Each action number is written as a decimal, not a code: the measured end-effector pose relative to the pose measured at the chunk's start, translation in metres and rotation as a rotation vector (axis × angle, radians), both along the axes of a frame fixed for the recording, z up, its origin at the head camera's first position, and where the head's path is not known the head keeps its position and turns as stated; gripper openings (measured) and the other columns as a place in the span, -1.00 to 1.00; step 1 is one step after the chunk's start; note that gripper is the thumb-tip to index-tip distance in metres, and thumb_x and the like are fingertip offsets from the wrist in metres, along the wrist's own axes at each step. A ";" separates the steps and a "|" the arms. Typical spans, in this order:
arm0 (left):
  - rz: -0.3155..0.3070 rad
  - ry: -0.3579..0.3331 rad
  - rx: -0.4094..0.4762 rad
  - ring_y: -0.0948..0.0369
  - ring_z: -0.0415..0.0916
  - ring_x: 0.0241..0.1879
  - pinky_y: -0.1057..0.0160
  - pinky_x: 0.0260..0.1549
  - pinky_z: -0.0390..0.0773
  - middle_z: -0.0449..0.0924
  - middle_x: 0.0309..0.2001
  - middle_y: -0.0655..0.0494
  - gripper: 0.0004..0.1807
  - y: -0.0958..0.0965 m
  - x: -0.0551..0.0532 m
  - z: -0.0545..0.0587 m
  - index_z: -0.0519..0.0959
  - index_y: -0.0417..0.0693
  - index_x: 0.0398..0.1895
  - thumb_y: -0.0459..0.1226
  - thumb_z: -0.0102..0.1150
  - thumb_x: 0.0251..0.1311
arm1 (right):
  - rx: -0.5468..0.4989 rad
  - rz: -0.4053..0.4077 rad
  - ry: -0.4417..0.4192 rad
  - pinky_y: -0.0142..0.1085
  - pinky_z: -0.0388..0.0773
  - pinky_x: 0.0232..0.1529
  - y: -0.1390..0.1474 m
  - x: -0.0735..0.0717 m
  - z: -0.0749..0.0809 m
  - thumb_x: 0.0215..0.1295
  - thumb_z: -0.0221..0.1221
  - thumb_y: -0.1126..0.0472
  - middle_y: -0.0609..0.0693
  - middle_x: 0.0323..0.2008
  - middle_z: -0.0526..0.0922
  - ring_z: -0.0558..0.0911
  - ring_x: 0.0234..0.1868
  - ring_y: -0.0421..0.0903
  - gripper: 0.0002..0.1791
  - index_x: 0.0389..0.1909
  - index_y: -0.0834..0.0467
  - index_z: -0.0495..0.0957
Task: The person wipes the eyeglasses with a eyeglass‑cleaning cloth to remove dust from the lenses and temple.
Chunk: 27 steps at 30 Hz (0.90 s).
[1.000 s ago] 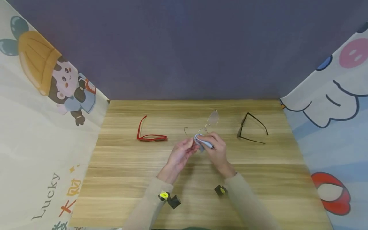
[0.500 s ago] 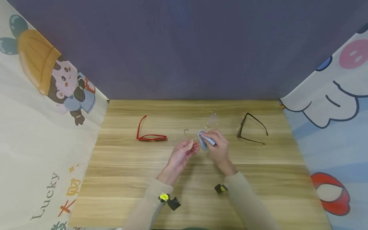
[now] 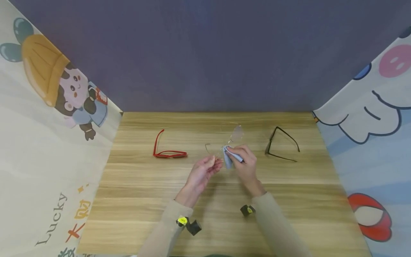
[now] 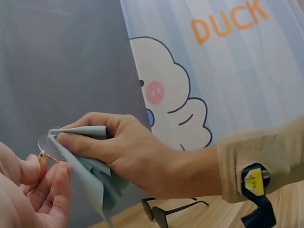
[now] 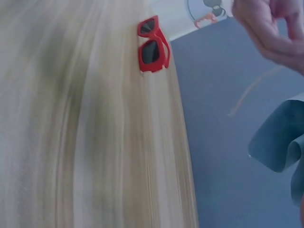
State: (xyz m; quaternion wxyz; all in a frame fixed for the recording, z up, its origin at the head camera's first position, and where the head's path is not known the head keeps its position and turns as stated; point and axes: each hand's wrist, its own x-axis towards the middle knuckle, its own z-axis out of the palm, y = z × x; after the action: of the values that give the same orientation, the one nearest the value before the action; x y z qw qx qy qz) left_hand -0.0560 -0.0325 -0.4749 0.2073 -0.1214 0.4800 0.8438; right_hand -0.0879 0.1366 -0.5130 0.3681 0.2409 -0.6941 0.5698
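Left-hand fingers (image 4: 61,189) pinch thin-framed glasses (image 3: 237,133); right-hand fingers (image 4: 101,119) grip blue cloth (image 3: 228,161).

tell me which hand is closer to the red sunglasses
Left. In the head view, the left hand is below and to the right of the red sunglasses, apart from them; the right hand is farther right, holding the blue cloth.

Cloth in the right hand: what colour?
Light blue cloth, shown best in the head view; greyer in left wrist.
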 end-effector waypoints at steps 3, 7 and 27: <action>-0.010 0.001 -0.004 0.24 0.69 -0.15 0.36 -0.04 0.69 0.74 -0.05 -0.11 -0.76 -0.001 0.001 0.000 0.51 -0.40 0.09 -0.40 -0.02 0.52 | -0.013 -0.024 -0.005 -0.53 0.63 -0.14 0.005 -0.004 0.003 -0.13 0.40 0.68 0.25 -0.42 0.64 0.65 -0.31 -0.14 -0.71 -0.32 0.41 0.72; -0.029 0.007 0.002 0.27 0.68 -0.17 0.37 -0.04 0.68 0.73 -0.03 -0.11 -0.79 -0.002 0.002 -0.001 0.54 -0.35 0.05 -0.40 -0.04 0.54 | -0.011 -0.039 -0.004 -0.53 0.62 -0.12 0.007 -0.004 0.005 -0.16 0.40 0.71 0.26 -0.42 0.65 0.66 -0.32 -0.10 -0.69 -0.33 0.41 0.72; -0.027 0.013 -0.009 0.30 0.67 -0.23 0.40 -0.07 0.68 0.73 -0.24 0.14 -0.81 -0.002 0.003 0.000 0.55 -0.34 0.00 -0.40 -0.02 0.52 | 0.066 -0.023 0.053 -0.54 0.63 -0.15 -0.005 0.005 -0.001 0.34 0.36 0.21 0.20 -0.43 0.63 0.62 -0.41 0.01 -0.75 -0.32 0.38 0.73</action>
State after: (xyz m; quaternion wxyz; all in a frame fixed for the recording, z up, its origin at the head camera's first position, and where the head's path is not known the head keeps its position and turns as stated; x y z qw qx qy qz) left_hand -0.0531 -0.0342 -0.4749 0.2149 -0.1102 0.4869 0.8394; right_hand -0.0825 0.1316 -0.5138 0.3846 0.2602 -0.7052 0.5357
